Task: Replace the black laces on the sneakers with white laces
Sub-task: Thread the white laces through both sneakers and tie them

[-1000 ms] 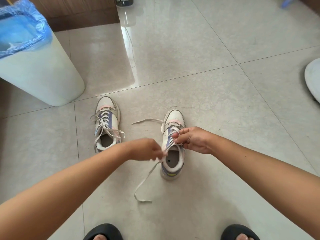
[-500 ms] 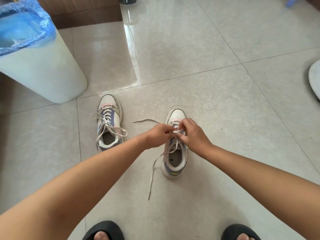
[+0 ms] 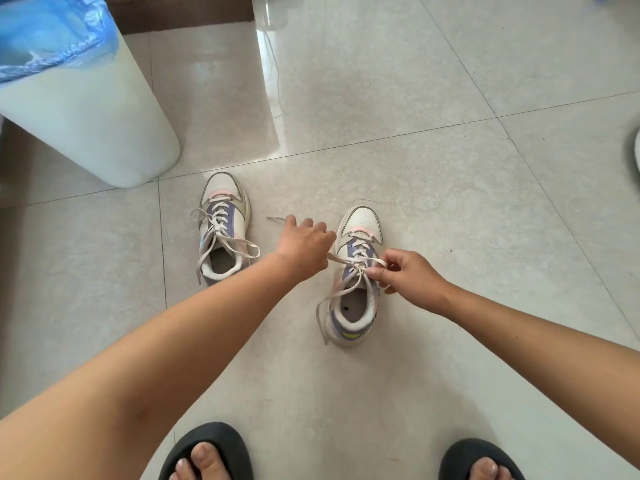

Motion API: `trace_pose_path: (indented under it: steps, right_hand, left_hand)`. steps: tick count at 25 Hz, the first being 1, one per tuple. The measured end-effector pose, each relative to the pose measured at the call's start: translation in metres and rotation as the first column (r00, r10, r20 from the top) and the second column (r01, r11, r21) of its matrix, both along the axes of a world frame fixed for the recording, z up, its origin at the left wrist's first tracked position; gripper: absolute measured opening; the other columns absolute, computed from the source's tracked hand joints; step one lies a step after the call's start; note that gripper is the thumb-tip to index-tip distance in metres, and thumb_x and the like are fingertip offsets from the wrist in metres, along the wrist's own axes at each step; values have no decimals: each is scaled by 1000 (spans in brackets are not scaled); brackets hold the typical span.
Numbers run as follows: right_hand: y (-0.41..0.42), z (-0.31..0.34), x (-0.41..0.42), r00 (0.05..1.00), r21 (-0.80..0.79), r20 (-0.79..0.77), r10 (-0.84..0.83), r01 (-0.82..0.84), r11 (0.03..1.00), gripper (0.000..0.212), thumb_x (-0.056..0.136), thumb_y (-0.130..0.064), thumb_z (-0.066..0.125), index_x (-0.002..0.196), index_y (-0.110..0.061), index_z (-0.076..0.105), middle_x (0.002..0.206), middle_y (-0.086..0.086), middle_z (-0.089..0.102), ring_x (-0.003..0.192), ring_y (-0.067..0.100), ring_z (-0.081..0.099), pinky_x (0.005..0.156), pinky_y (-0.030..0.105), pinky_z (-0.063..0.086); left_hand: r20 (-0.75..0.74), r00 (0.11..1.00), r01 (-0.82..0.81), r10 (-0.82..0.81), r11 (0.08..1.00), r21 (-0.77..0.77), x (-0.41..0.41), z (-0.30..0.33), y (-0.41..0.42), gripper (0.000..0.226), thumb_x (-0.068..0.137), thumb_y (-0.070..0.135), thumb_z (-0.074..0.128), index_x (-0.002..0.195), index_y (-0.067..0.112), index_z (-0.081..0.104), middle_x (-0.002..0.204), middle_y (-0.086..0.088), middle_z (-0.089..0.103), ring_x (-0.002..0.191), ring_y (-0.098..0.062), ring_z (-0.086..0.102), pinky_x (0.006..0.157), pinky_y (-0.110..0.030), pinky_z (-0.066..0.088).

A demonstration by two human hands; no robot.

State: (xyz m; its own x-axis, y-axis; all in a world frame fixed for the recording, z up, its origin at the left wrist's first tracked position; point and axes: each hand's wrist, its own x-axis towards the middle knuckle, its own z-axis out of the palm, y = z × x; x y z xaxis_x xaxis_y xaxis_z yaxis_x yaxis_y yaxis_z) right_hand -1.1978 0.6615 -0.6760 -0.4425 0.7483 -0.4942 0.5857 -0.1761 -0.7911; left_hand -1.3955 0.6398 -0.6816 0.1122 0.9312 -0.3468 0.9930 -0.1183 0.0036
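Note:
Two white, purple and pink sneakers stand on the tiled floor, toes pointing away. The left sneaker (image 3: 223, 230) carries a white lace with loose ends. The right sneaker (image 3: 356, 275) has a white lace (image 3: 349, 263) through its eyelets. My left hand (image 3: 304, 245) grips one end of that lace and holds it out to the left of the shoe; the lace tip (image 3: 275, 218) sticks out beyond my fingers. My right hand (image 3: 405, 277) pinches the lace at the shoe's right side, over the tongue. The other lace end (image 3: 323, 315) hangs beside the heel.
A white bin (image 3: 86, 109) with a blue liner stands at the back left. A thin white cable (image 3: 275, 81) runs across the floor behind the shoes. My feet in black sandals (image 3: 207, 455) are at the bottom. A white object (image 3: 636, 150) shows at the right edge.
My left hand has moved left, away from the right sneaker, drawing the lace out sideways. My right hand has shifted to the shoe's right side. The dangling lace end has shortened.

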Motion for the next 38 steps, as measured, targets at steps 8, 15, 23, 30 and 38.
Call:
trace_pose_path:
  steps: [8,15,23,30,38]
  right_hand:
    - [-6,6,-14,619,-507,-195,-761,600,619,33,99,-24,39,69,-16,51,64,3,63,71,16,61,74,28,46]
    - [-4,4,-13,619,-657,-130,-774,531,535,51,101,-45,26,60,-16,34,42,0,29,45,16,36,61,29,41]
    - [-2,9,-9,762,-591,-92,-641,477,651,51,101,-38,29,55,-17,25,38,-3,21,36,13,25,56,29,37]
    - [5,8,-12,923,-342,11,-386,366,866,36,101,-40,33,80,-12,43,53,-3,29,42,10,27,53,26,31]
    - [-4,18,-30,886,146,305,349,-405,903,13,94,-28,48,94,-17,55,94,-1,60,85,16,56,79,32,44]
  left_hand:
    - [303,863,-391,405,914,-109,2,-15,-4,8,92,18,49,98,13,52,98,-6,58,90,-26,56,74,-33,40]
    - [455,310,-665,835,532,-524,5,-9,4,20,95,13,40,88,1,55,80,-13,57,58,-23,58,49,-24,39]
    - [-35,945,-328,326,936,-125,-20,-16,2,23,97,13,44,120,10,49,116,-5,61,104,-26,62,69,-31,40]
    - [104,932,-341,346,938,-61,-21,-10,-2,24,99,20,38,120,11,44,117,-8,59,102,-31,60,72,-34,41]
    - [854,495,-549,159,819,166,13,43,-1,40,85,31,65,119,15,50,105,5,50,91,-10,53,84,-27,44]
